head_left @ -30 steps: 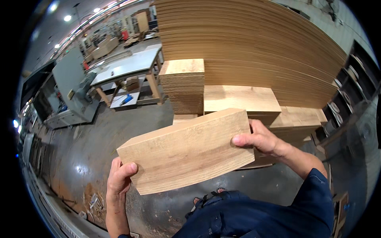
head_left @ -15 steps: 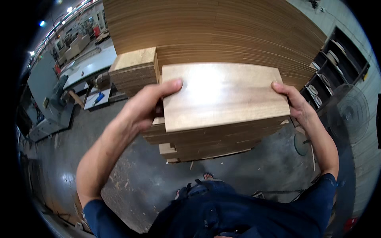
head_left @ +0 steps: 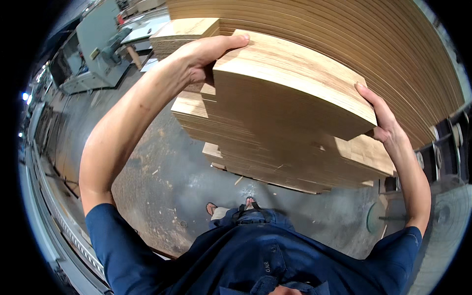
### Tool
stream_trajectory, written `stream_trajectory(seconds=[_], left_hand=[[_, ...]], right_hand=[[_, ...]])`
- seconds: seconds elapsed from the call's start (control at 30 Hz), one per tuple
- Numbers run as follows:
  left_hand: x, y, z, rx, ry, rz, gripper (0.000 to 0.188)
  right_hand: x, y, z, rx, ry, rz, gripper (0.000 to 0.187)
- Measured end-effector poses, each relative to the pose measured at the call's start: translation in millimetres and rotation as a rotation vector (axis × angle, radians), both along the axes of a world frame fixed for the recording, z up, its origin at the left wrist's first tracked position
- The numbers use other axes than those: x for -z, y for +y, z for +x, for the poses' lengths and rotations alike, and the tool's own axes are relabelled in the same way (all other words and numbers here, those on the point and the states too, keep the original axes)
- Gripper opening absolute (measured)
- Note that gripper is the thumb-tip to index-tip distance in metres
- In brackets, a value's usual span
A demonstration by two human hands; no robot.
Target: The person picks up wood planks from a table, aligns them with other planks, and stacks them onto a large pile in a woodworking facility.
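Observation:
A pale wooden board [head_left: 295,69] is held lengthwise between my two hands, its left end farther off than its right. My left hand [head_left: 206,55] grips the left end, thumb on the top face and fingers round the side. At the opposite end my right hand [head_left: 381,115] does the same, with its thumb on the upper corner. A shadowed face shows below the board's near edge; whether it is one thick piece or several layers I cannot tell. Under it stands a stack of wooden boards [head_left: 366,152], partly hidden by the held one.
Behind rises a large pile of long wooden sheets [head_left: 314,22]. A smaller block of stacked boards [head_left: 189,28] sits at its left. Farther left is a grey machine [head_left: 101,51]; a fan [head_left: 445,214] and a dark shelf rack [head_left: 445,147] are on the right. Wood scraps dot the floor [head_left: 157,167].
The view has shifted and turned. The board, still in both hands, now slants down to the right and shows more of its near side; more of the stack below is visible.

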State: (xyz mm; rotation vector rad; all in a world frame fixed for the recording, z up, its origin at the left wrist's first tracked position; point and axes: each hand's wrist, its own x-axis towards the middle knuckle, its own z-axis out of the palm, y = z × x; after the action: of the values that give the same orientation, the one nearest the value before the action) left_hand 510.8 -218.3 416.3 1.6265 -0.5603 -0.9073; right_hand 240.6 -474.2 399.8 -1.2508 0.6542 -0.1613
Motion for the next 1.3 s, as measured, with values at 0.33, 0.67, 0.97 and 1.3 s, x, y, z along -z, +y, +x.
stream_trajectory(seconds=[0.33, 0.67, 0.97, 1.3], left_hand=[[2, 28, -51, -0.314, -1.411, -0.183, 0.054], [132, -75, -109, -0.615, -1.831, -0.411, 0.075], [132, -75, -80, -0.664, -1.818, -0.422, 0.079], [136, -71, -69, -0.698, -1.809, -0.45, 0.077]], right_hand=[[0, -2, 1, 0.031, 0.036, -0.06, 0.071], [0, 2, 5, -0.074, 0.074, -0.024, 0.067], [-5, 6, 28, -0.11, 0.132, -0.1, 0.076], [-7, 14, 40, -0.194, 0.128, -0.098, 0.074]])
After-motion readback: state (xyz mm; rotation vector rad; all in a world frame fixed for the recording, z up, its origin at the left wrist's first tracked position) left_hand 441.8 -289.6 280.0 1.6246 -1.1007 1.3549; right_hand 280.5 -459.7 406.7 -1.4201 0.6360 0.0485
